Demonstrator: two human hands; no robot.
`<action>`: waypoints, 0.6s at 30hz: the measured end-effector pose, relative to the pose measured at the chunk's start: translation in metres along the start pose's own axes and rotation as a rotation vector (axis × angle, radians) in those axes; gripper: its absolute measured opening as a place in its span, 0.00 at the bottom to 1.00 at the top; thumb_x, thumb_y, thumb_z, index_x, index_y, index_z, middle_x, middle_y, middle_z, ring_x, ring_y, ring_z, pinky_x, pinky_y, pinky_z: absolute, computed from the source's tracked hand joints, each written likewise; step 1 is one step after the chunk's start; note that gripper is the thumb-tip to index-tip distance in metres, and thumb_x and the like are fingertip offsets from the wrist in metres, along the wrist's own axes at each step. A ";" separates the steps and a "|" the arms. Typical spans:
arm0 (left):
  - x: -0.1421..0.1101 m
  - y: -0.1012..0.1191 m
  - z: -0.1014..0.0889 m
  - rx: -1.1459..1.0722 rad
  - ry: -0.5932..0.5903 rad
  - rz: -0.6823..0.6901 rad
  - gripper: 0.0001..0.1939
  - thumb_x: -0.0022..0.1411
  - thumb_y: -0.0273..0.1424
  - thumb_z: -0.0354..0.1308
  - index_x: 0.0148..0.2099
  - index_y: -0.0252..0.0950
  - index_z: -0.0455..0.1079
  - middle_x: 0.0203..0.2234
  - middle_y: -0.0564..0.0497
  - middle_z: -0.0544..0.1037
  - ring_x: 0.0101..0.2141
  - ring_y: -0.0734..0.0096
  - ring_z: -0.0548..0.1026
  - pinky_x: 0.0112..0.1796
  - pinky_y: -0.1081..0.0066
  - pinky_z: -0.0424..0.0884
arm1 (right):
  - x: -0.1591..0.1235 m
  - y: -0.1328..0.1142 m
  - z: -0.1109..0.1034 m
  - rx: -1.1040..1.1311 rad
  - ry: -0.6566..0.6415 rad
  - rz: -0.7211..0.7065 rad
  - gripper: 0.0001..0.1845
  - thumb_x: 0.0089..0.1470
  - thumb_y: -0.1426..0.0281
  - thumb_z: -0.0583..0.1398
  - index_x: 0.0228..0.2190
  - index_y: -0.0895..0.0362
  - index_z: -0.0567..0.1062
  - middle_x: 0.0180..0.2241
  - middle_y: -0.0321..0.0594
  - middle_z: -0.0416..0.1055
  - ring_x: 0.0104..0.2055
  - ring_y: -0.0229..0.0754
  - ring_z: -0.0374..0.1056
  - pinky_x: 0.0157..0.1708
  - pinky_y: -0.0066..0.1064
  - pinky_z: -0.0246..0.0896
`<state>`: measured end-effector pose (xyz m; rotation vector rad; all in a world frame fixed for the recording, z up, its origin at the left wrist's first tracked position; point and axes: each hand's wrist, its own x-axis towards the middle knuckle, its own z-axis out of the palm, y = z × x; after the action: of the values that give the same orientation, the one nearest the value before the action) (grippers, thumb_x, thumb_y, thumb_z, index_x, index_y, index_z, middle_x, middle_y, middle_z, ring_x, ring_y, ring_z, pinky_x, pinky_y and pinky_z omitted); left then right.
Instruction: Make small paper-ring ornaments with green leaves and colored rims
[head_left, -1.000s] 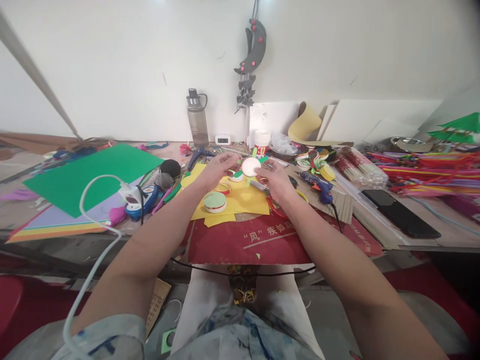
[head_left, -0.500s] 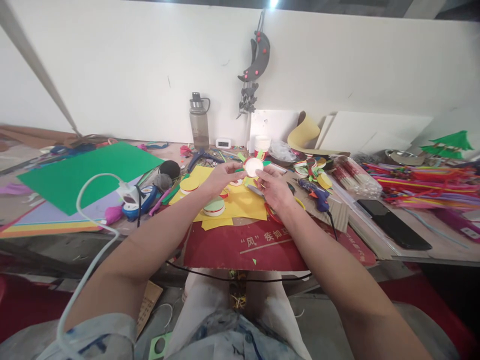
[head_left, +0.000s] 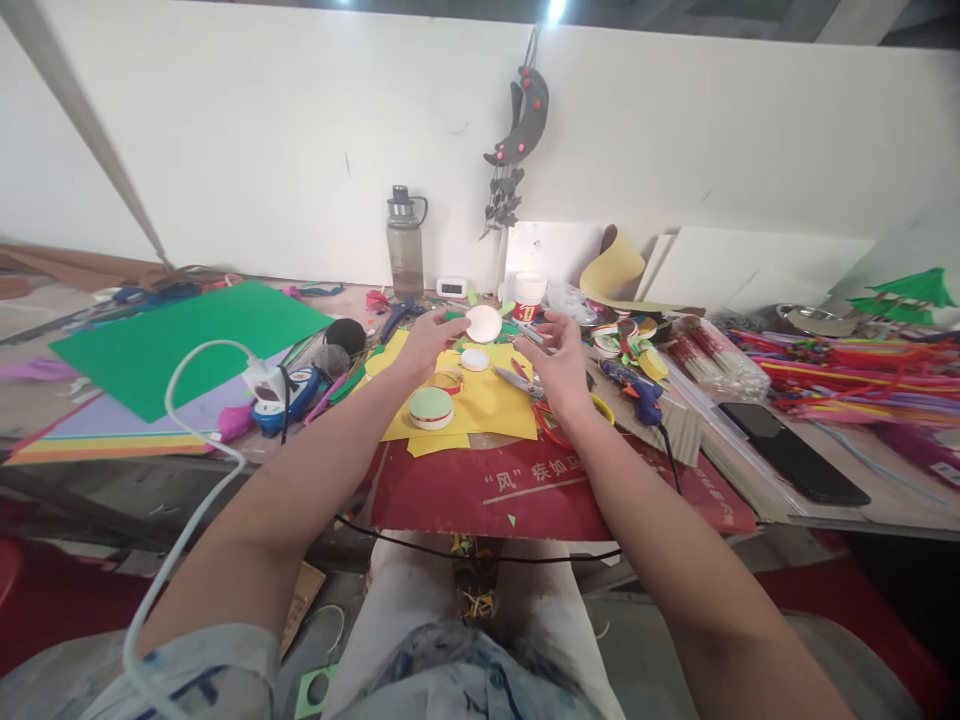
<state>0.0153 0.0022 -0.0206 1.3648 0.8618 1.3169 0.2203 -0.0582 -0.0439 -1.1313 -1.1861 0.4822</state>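
My left hand (head_left: 429, 345) pinches the edge of a round white disc (head_left: 484, 323) between thumb and fingers, above the yellow paper (head_left: 487, 412). To the right of the disc, my right hand (head_left: 561, 362) is apart from it, its thumb and fingers spread. Just below that hand lie scissors (head_left: 519, 382) with their blades pointing left. Under the disc, a smaller white round piece (head_left: 475, 359) rests on the paper. Closer to me are a small paper ring (head_left: 448, 382) and a round green-topped piece (head_left: 431, 407) with a white and red side.
A glue gun (head_left: 634, 388) and a black phone (head_left: 793, 452) lie to the right. Green sheet paper (head_left: 191, 345), a blue device (head_left: 289, 400) and a white cable (head_left: 171, 440) are at the left. A water bottle (head_left: 406, 250) stands against the wall behind.
My right hand has let go of the white disc and moved right, its fingers opening. The disc has shifted slightly left in my left hand, uncovering the smaller white piece and scissors.
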 end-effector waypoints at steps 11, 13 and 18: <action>-0.007 -0.003 0.006 0.115 -0.184 -0.066 0.21 0.46 0.45 0.76 0.30 0.33 0.77 0.26 0.50 0.77 0.29 0.73 0.73 0.33 0.69 0.67 | -0.010 -0.002 -0.002 -0.582 -0.251 -0.408 0.32 0.57 0.60 0.69 0.61 0.49 0.74 0.56 0.51 0.68 0.59 0.62 0.62 0.62 0.60 0.56; -0.007 -0.005 0.006 0.128 -0.209 -0.065 0.20 0.48 0.45 0.75 0.31 0.33 0.78 0.26 0.50 0.77 0.29 0.73 0.73 0.33 0.69 0.67 | -0.010 0.000 -0.001 -0.612 -0.262 -0.405 0.31 0.57 0.59 0.69 0.61 0.48 0.75 0.54 0.50 0.69 0.57 0.62 0.62 0.60 0.60 0.57; -0.006 -0.012 0.006 0.108 -0.259 -0.066 0.21 0.49 0.46 0.76 0.32 0.33 0.79 0.27 0.50 0.78 0.29 0.74 0.73 0.35 0.69 0.69 | -0.011 0.003 0.002 -0.609 -0.315 -0.402 0.27 0.56 0.61 0.70 0.57 0.49 0.79 0.52 0.49 0.72 0.57 0.62 0.63 0.60 0.59 0.56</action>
<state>0.0220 -0.0021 -0.0334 1.5385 0.8019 1.0282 0.2153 -0.0654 -0.0520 -1.3040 -1.8666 -0.0278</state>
